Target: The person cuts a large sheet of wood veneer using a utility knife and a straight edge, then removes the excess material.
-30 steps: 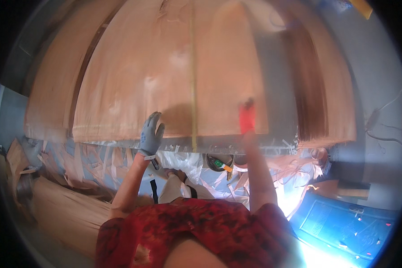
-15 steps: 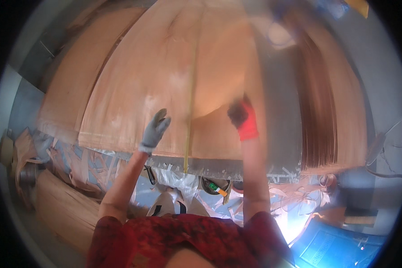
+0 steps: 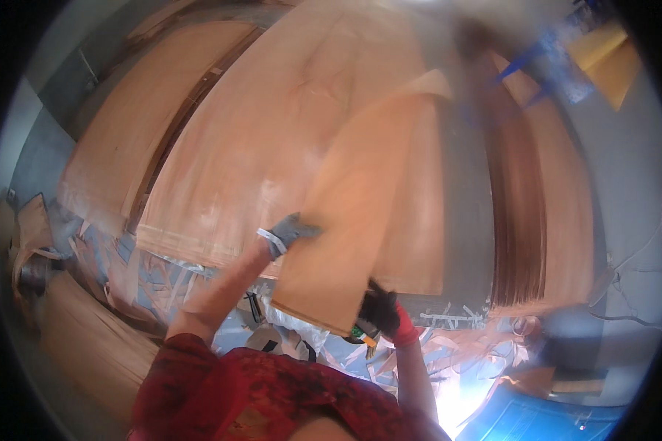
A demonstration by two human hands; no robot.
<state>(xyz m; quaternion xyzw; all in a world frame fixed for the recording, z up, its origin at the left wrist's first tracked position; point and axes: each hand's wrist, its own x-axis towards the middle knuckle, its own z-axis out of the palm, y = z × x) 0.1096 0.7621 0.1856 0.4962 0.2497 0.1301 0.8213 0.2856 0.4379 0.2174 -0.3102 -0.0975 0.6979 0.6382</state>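
Tan veneer: a sheet [image 3: 335, 264] slants over the tabletop [image 3: 463, 228], near end past its front edge! My right hand [image 3: 381, 310] has its grip pinching the near right corner; my left hand [image 3: 290, 229] touches the left edge, pinch unclear; I'd keep both sides level against creasing; no writing readable
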